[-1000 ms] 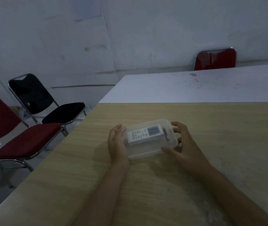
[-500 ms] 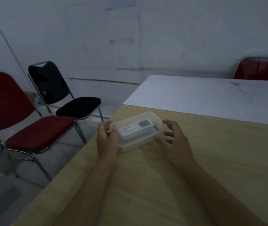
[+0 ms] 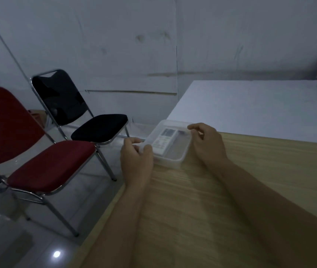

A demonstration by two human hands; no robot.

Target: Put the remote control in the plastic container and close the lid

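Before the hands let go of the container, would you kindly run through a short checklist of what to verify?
1. Remote control inside the plastic container: ok.
2. Lid over the container: ok, it covers the top.
3. Lid snapped shut all round: cannot tell; the clear plastic hides the seam.
4. Left hand on the near-left corner: ok, fingers pinch the rim.
5. Right hand on the far-right corner: ok, fingers on the rim.
6. Container well on the wooden table: not ok, it sits at the table's left edge.
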